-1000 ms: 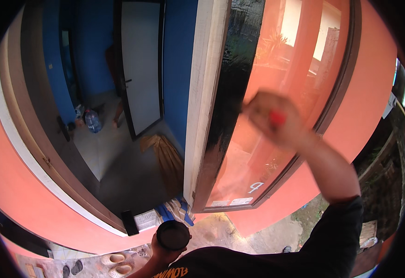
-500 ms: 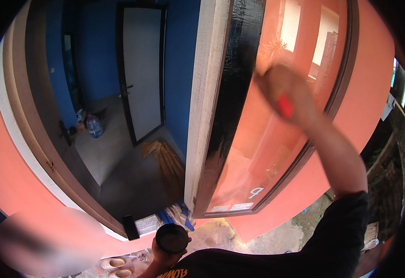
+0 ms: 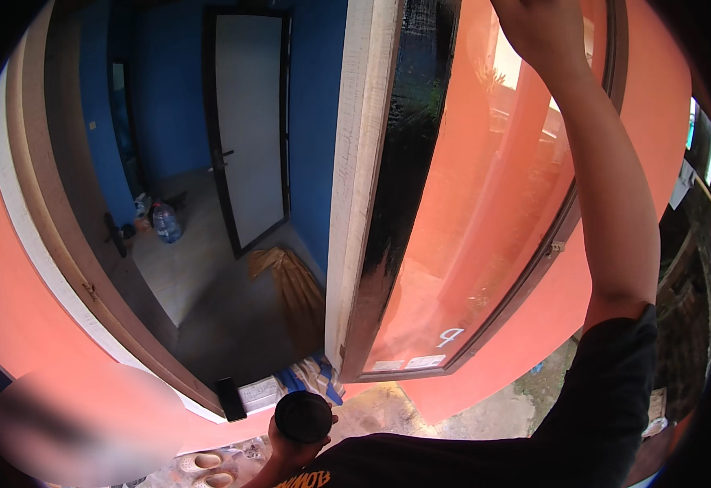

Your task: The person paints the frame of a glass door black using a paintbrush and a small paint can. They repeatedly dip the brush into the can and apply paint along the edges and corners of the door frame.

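My left hand (image 3: 290, 439) is closed around a round dark container (image 3: 304, 416) low in the middle, its opening facing up. My right arm reaches up along the open glazed leaf (image 3: 469, 244), and my right hand (image 3: 538, 28) is at the top edge of the picture, its fingers cut off, so what it holds is hidden. The leaf's left stile (image 3: 412, 114) is coated glossy black at the top and middle, brown lower down. A pale wooden post (image 3: 347, 203) stands just left of it.
Left, a doorway opens onto a blue room with a pale door (image 3: 246, 130), a water jug (image 3: 167, 224) and brown cloth (image 3: 282, 285). At its threshold lie a black phone (image 3: 229, 398) and striped cloth (image 3: 319, 374). Pale sandals (image 3: 205, 462) lie below. Pink wall (image 3: 648, 163) flanks both sides.
My right hand, earlier holding something red-handled beside the black stile, has moved up to the top edge and partly out of view. My left hand stays low with the container.
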The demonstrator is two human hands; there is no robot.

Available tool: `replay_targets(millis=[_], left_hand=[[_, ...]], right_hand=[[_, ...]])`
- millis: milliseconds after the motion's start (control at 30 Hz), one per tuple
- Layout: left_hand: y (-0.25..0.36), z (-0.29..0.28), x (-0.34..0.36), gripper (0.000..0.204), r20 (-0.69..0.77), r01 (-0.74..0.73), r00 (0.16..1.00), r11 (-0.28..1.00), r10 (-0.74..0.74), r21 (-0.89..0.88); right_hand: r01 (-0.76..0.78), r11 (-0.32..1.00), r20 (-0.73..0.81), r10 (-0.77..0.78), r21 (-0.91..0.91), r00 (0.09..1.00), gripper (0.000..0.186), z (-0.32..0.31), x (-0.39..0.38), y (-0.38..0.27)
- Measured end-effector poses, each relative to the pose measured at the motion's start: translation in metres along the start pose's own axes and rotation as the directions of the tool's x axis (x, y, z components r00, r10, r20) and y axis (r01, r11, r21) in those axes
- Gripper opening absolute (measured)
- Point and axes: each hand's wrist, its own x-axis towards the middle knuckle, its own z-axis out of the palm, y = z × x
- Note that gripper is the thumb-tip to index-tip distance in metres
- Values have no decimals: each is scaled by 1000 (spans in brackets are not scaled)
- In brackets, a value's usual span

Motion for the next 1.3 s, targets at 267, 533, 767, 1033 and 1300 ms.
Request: replay_targets(millis=[267, 533, 767, 1033, 1300], left_hand=[[-14, -29, -1, 62, -43, 41, 997, 932, -61, -361], [5, -9, 9, 57, -73, -29, 997, 911, -1, -411], [22, 38, 25, 52, -3, -181, 980, 889, 198, -421], [30, 51, 26, 53, -12, -86, 995, 828, 95, -554], [35, 58, 27, 51, -87, -64, 996, 837, 19, -543]], right_hand=[[297, 939, 557, -343, 175, 757, 17, 32, -157, -58], [-753, 354, 653, 377, 554, 657, 8, -16, -229, -144], [-750, -68, 662, 527, 657, 532, 23, -18, -224, -178], [-792, 227, 814, -6, 566, 581, 18, 9, -194, -212], [-742, 476, 877, -170, 472, 450, 18, 31, -200, -225]])
